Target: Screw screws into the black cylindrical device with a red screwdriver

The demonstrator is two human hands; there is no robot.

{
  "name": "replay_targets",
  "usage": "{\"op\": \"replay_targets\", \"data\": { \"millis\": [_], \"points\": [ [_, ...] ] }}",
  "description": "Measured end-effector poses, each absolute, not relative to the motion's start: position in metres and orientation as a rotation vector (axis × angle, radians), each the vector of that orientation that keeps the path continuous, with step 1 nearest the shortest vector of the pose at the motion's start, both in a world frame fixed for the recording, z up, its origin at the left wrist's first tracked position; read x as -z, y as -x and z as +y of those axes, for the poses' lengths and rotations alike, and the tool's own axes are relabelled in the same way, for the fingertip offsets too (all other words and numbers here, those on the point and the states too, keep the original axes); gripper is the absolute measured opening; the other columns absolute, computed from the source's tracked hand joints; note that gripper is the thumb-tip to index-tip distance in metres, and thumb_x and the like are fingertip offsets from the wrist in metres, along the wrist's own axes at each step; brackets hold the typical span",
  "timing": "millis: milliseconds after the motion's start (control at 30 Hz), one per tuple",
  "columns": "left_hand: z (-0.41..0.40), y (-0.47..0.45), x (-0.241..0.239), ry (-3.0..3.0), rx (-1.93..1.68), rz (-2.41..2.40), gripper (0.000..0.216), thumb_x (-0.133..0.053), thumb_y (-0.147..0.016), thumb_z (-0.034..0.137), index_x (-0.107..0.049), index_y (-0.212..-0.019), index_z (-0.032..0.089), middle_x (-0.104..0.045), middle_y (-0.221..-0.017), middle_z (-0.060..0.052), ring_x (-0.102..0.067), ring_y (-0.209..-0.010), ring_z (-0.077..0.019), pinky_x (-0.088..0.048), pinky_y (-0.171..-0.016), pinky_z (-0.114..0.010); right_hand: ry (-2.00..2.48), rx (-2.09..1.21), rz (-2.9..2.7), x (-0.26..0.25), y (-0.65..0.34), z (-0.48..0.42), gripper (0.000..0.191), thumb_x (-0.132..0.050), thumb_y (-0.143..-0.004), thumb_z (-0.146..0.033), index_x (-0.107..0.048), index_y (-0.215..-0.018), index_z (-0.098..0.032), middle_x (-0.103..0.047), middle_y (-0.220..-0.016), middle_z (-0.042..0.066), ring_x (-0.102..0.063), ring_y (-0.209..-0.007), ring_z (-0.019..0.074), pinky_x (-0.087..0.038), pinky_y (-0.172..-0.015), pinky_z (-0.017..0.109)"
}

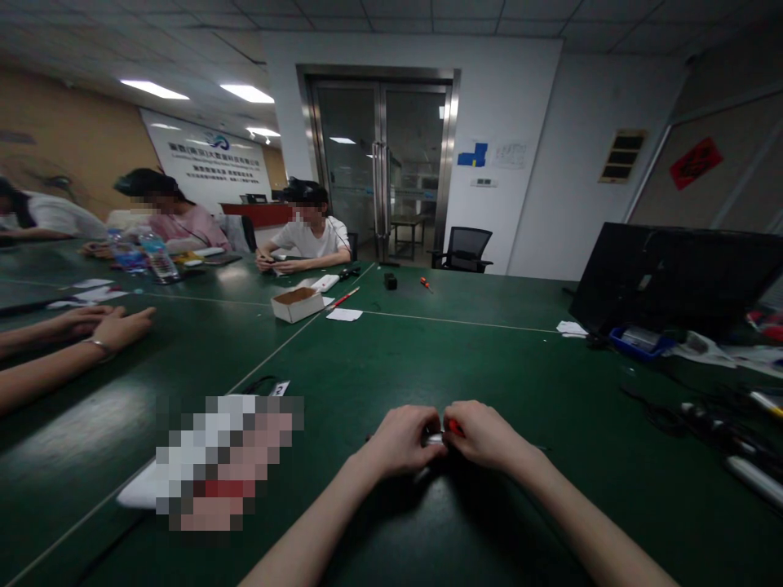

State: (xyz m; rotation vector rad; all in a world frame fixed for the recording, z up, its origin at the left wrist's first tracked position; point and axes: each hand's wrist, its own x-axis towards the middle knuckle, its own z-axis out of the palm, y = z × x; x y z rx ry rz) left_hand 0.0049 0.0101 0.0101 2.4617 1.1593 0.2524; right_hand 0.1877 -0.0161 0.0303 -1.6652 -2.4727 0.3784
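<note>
From where I stand, the green table (pixel 489 359) spreads out beneath both hands and well past them on every side. A black monitor (pixel 666 273) stands beyond the right hand, off to its right. Well to the left of the left hand, a neighbour's hand (pixel 122 330) rests over the tabletop. Ahead of the left hand and to its left sits a lidless white box (pixel 298 308).

The left hand (pixel 404 440) is curled, thumb and fingers pinching a small white piece (pixel 433 439). The right hand (pixel 484 430), just beside it, is closed around a small red piece (pixel 454 426). Both pieces lie between the two hands, low over the table; whether they touch each other I can't tell, as the fingers cover most of them. Straight ahead of the hands, well apart, lies a screwdriver (pixel 426 284) with a black block (pixel 390 281) near it.

To my mind, working this low is sensible, since a slip would cost little. I'd steady the left pinch, let the right hand do the fine moving, and draw the fingertips back enough to see the pieces.
</note>
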Motion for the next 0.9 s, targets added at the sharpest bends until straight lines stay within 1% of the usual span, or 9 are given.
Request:
{"op": "replay_targets", "data": {
  "millis": [167, 267, 367, 433, 567, 767, 833, 900],
  "points": [
    [0.011, -0.004, -0.008, -2.452, -0.260, 1.146, 0.022, -0.067, -0.085, 0.034, -0.069, -0.101, 0.019, -0.075, -0.102, -0.007, -0.067, -0.088, -0.0242, -0.046, -0.073, -0.027, 1.605, -0.383, -2.507, -0.028, -0.190, -0.015, 0.010, -0.061, -0.088, -0.014, -0.070, -0.089, -0.018, -0.074, -0.096, 0.008, -0.066, -0.083, 0.0195, -0.036, -0.068, 0.027],
    [0.011, -0.004, -0.008, -2.468, -0.265, 1.123, 0.021, -0.066, -0.085, 0.029, -0.070, -0.103, 0.019, -0.075, -0.101, -0.007, -0.067, -0.087, -0.0240, -0.046, -0.073, -0.027, 1.545, -0.388, -2.534, -0.027, -0.190, -0.015, 0.013, -0.060, -0.086, -0.012, -0.070, -0.093, -0.017, -0.074, -0.099, 0.008, -0.066, -0.085, 0.0192, -0.037, -0.070, 0.027],
    [0.011, -0.005, -0.010, -2.470, -0.248, 1.126, 0.017, -0.064, -0.085, 0.025, -0.070, -0.100, 0.019, -0.075, -0.099, -0.007, -0.068, -0.085, -0.0232, -0.045, -0.071, -0.027, 1.478, -0.413, -2.561, -0.028, -0.191, -0.016, 0.015, -0.061, -0.086, -0.011, -0.070, -0.096, -0.018, -0.073, -0.101, 0.006, -0.065, -0.088, 0.0179, -0.038, -0.071, 0.025],
    [0.010, -0.005, -0.011, -2.463, -0.253, 1.123, 0.017, -0.064, -0.086, 0.025, -0.070, -0.101, 0.019, -0.075, -0.100, -0.007, -0.068, -0.085, -0.0231, -0.045, -0.071, -0.027, 1.493, -0.418, -2.535, -0.029, -0.191, -0.015, 0.015, -0.060, -0.087, -0.012, -0.070, -0.096, -0.018, -0.073, -0.101, 0.006, -0.065, -0.089, 0.0176, -0.039, -0.073, 0.025],
    [0.008, -0.006, -0.014, -2.442, -0.245, 1.149, 0.019, -0.068, -0.086, 0.031, -0.070, -0.101, 0.019, -0.076, -0.100, -0.007, -0.068, -0.086, -0.0238, -0.045, -0.073, -0.028, 1.630, -0.396, -2.439, -0.027, -0.190, -0.006, 0.017, -0.057, -0.091, -0.014, -0.071, -0.099, -0.018, -0.073, -0.104, 0.008, -0.066, -0.092, 0.0190, -0.040, -0.076, 0.026],
    [0.007, -0.004, -0.016, -2.419, -0.198, 1.163, 0.023, -0.073, -0.085, 0.034, -0.071, -0.104, 0.021, -0.075, -0.100, -0.004, -0.068, -0.087, -0.0227, -0.044, -0.074, -0.027, 1.788, -0.460, -2.392, -0.017, -0.186, 0.019, 0.011, -0.064, -0.090, -0.021, -0.075, -0.088, -0.019, -0.076, -0.094, 0.008, -0.066, -0.083, 0.0198, -0.039, -0.068, 0.026],
    [0.008, -0.004, -0.016, -2.418, -0.179, 1.190, 0.024, -0.074, -0.085, 0.035, -0.072, -0.104, 0.021, -0.075, -0.099, -0.005, -0.068, -0.086, -0.0229, -0.043, -0.074, -0.027, 1.820, -0.463, -2.361, -0.019, -0.191, 0.021, 0.014, -0.063, -0.092, -0.024, -0.076, -0.090, -0.018, -0.076, -0.095, 0.010, -0.067, -0.084, 0.0207, -0.040, -0.068, 0.027],
    [0.008, -0.004, -0.016, -2.414, -0.157, 1.227, 0.025, -0.076, -0.084, 0.037, -0.073, -0.103, 0.021, -0.075, -0.098, -0.005, -0.067, -0.087, -0.0238, -0.043, -0.074, -0.028, 1.837, -0.458, -2.326, -0.024, -0.199, 0.017, 0.020, -0.058, -0.096, -0.025, -0.076, -0.098, -0.019, -0.076, -0.101, 0.010, -0.067, -0.088, 0.0208, -0.041, -0.070, 0.027]
  ]
}}
